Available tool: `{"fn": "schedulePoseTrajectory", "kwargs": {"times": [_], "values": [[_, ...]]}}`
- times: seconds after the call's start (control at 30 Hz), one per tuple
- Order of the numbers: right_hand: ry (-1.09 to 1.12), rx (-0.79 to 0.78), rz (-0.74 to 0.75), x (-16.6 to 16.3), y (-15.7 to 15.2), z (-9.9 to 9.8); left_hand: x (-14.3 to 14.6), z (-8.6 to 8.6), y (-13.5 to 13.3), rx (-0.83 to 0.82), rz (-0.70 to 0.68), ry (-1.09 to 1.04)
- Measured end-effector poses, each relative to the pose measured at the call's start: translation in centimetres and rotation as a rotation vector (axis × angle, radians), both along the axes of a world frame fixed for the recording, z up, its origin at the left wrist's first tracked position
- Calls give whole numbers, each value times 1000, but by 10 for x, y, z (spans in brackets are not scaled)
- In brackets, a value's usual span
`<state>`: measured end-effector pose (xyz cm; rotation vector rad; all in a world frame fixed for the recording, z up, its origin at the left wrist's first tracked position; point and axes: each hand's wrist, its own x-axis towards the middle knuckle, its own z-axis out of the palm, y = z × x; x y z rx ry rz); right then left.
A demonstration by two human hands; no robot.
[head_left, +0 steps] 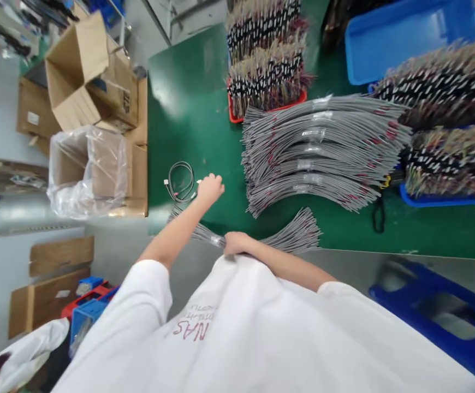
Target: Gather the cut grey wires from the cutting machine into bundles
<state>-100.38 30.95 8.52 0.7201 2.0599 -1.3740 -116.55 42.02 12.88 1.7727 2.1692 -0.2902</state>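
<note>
My right hand (236, 243) is wrapped round the middle of a bundle of grey cables (292, 234), close against my white shirt. The bundle's two ends fan out to either side along the table's near edge, and clear tape binds it left of the hand. Over the green table, my left hand (211, 188) has its fingers curled in; what they hold, if anything, is hidden. Just left of it lies a looped grey cable (180, 181) with a white connector at one end. To the right, several taped bundles of grey cables (315, 150) lie stacked side by side.
A red tray (234, 112) of wire harnesses stands at the far side. Blue trays (446, 202) with more harnesses and a blue tray (409, 41) are on the right. Open cardboard boxes (118, 90), one lined with plastic, stand left. A blue stool (438, 322) is lower right.
</note>
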Motion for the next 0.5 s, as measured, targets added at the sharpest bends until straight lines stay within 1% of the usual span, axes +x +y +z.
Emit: {"fn": "schedulePoseTrajectory", "kwargs": {"times": [0.07,0.1,0.13,0.17,0.2,0.23,0.27,0.3,0.33,0.37,0.43,0.47,0.5], "values": [[20,-36,12,12,-20,3,18,-41,-8,-61,7,-8],[37,-59,13,17,-28,6,22,-55,-14,-84,19,-8],[53,-78,6,22,-34,9,21,-66,-18,-101,34,-4],[68,-87,-13,26,-36,13,17,-71,-20,-95,49,1],[81,-95,-36,28,-35,18,9,-73,-21,-62,61,5],[92,-88,-81,29,-31,22,0,-70,-23,-2,64,2],[103,-97,-128,29,-27,27,-10,-64,-27,77,47,-15],[114,-132,-161,29,-24,33,-20,-54,-37,158,0,-59],[113,-145,-210,30,-23,40,-27,-41,-52,224,-83,-134],[115,-153,-248,31,-27,48,-31,-26,-74,244,-215,-241],[120,-138,-321,34,-47,66,-32,4,-134,180,-579,-524],[120,-120,-354,37,-63,77,-30,18,-167,133,-763,-605],[119,-96,-391,40,-80,87,-26,30,-199,108,-861,-592]]}}
